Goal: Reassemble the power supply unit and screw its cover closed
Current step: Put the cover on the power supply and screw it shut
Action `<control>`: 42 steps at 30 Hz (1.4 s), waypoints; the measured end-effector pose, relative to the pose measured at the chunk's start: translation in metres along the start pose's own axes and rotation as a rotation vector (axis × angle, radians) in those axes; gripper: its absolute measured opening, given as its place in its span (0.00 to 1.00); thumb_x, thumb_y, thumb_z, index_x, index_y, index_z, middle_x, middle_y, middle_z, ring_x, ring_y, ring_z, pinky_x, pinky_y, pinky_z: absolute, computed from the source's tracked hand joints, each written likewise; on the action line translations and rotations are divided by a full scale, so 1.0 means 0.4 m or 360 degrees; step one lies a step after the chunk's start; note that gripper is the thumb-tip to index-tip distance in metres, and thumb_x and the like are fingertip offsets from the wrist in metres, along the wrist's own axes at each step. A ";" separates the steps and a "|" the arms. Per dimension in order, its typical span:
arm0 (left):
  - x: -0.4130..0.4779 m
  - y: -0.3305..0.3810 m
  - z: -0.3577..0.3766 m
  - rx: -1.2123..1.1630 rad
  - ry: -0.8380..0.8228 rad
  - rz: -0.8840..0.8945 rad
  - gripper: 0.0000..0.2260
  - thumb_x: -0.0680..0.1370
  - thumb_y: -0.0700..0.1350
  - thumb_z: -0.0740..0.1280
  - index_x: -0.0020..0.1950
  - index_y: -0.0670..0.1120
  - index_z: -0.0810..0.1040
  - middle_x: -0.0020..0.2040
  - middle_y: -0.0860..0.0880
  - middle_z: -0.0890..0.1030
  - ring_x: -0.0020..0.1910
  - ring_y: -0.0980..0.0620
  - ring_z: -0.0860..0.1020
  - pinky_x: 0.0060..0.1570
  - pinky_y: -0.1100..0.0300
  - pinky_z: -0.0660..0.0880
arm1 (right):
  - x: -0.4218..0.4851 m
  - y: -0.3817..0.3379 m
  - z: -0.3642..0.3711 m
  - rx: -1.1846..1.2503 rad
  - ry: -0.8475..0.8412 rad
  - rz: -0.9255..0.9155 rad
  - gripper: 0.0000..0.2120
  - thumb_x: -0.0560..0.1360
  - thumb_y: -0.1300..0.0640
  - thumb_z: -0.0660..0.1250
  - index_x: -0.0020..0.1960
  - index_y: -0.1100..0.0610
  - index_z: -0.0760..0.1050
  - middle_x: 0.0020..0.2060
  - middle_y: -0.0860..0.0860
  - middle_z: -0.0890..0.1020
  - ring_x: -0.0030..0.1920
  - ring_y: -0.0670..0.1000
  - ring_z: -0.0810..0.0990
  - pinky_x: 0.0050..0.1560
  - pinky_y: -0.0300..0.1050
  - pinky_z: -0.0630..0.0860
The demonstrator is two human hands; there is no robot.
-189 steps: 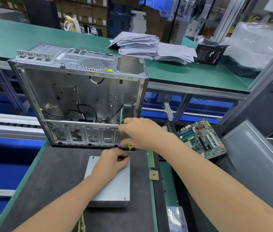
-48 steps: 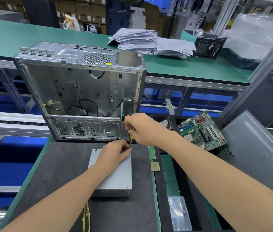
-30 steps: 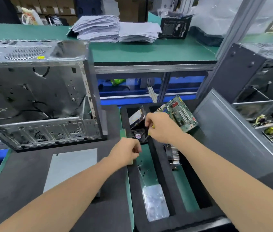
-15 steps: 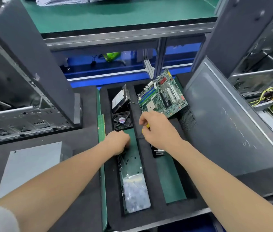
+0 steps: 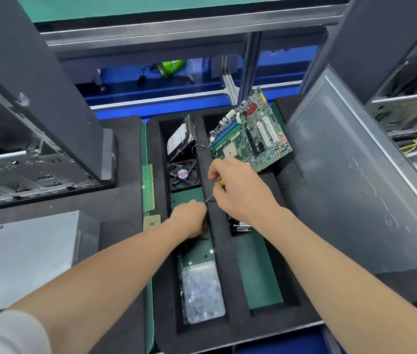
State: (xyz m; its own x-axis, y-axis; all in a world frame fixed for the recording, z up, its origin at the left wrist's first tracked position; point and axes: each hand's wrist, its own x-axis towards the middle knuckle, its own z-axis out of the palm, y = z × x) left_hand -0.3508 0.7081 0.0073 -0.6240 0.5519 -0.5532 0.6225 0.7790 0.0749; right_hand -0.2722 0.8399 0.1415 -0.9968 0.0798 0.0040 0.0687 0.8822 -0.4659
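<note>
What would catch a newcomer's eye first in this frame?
The two hands meet over the black foam tray at centre: the right hand grips a yellow-handled screwdriver, the left hand reaches into the tray's left compartment. A green motherboard leans at the tray's far right; the grey power supply unit lies lower left.

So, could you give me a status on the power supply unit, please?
Right hand holds screwdriver. Left hand down in screw compartment, hold unclear. Power supply unit on mat, untouched, nothing on it.
</note>
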 end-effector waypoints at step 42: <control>-0.515 -0.586 -0.120 -0.3127 0.1095 0.0176 0.11 0.76 0.26 0.70 0.51 0.40 0.76 0.46 0.45 0.87 0.49 0.49 0.87 0.50 0.62 0.82 | 0.116 -0.562 0.022 0.0863 0.0461 -0.0156 0.04 0.73 0.58 0.70 0.43 0.50 0.79 0.35 0.42 0.81 0.32 0.38 0.75 0.32 0.28 0.68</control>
State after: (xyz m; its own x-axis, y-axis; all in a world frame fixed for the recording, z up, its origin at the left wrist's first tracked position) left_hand -0.3907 0.4260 0.1434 -0.9511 0.2421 -0.1920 -0.2618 -0.3011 0.9170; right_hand -0.3342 0.6414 0.2387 -0.9407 0.2000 0.2739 -0.1287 0.5366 -0.8339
